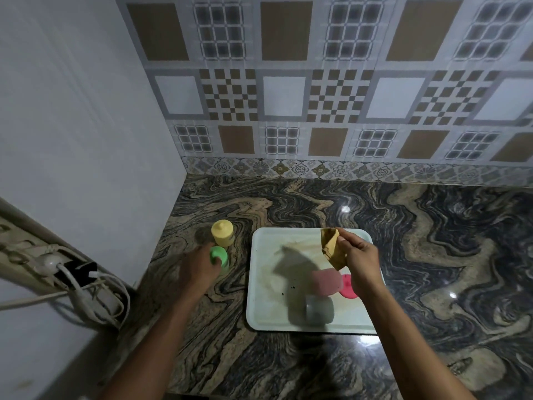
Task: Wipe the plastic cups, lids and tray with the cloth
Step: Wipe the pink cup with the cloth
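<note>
A pale rectangular tray (265, 284) lies on the marbled counter. On it a pink cup (326, 281) and a grey cup (318, 310) lie on their sides, with a pink lid (347, 288) partly hidden behind my right wrist. My right hand (359, 262) holds a folded brown cloth (333, 249) above the tray's far right part. Left of the tray stand a yellow lidded cup (222, 232) and a green lidded cup (220, 256). My left hand (199, 268) grips the green cup by its top.
A white wall (86, 140) closes the counter on the left, a patterned tiled wall (317, 96) at the back. A power strip with plugs and cables (72, 272) hangs at lower left. The counter (447, 255) extends right of the tray.
</note>
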